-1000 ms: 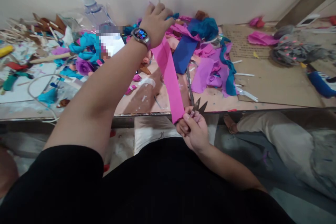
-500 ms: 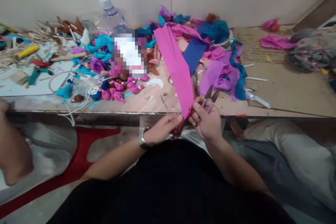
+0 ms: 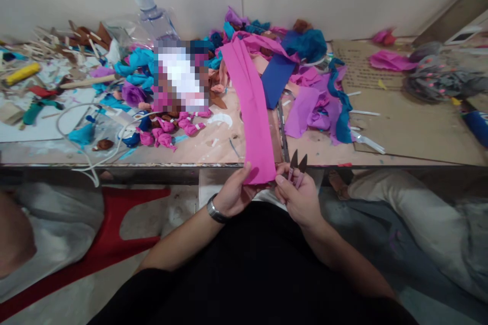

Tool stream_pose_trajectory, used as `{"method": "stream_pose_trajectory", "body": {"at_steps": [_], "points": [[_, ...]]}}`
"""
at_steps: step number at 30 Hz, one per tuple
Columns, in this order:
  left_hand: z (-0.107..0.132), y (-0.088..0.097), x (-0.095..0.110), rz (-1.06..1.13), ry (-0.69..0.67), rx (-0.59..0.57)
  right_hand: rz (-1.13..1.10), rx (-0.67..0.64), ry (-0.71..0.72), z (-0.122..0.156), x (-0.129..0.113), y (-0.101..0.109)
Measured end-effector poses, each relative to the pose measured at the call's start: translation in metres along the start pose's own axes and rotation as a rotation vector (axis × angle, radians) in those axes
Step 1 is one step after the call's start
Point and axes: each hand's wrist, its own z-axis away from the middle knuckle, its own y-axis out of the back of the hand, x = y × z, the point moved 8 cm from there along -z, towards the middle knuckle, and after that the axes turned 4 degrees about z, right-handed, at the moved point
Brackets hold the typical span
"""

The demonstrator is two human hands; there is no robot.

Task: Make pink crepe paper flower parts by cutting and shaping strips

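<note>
A long strip of pink crepe paper (image 3: 252,122) runs from the pile on the table down to its near edge. My left hand (image 3: 237,190) pinches the strip's lower left corner, with the thumb on top. At the lower right corner my right hand (image 3: 299,195) grips the paper between thumb and fingers. The same hand keeps a pair of scissors (image 3: 299,165) tucked in its fingers, blades parted and pointing away from me. A dark blue strip of paper (image 3: 279,78) lies beside the pink one.
Small tied pink bundles (image 3: 165,132), a white cable (image 3: 61,122) and a plastic bottle (image 3: 156,20) are on the left. Purple crepe paper (image 3: 305,109) and a cardboard sheet (image 3: 412,122) lie right. People sit on both sides; one person's leg (image 3: 412,208) is at right.
The strip's near end, gathered to a point before, is now spread flat between my hands. Both hands have come a little closer to me, and the view has shifted slightly right.
</note>
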Motion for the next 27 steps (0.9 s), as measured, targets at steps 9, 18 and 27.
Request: {"method": "stream_pose_trajectory", "body": {"at_steps": [9, 18, 27], "points": [[-0.003, -0.002, -0.007, -0.066, -0.003, 0.113, -0.059, 0.026, -0.038, 0.009, 0.004, 0.006], [-0.001, -0.004, -0.005, -0.068, -0.012, 0.192, -0.353, -0.061, -0.230, 0.033, 0.015, -0.002], [0.001, -0.012, -0.001, -0.093, -0.013, 0.179, -0.234, -0.333, -0.256, 0.060, 0.010, -0.023]]}}
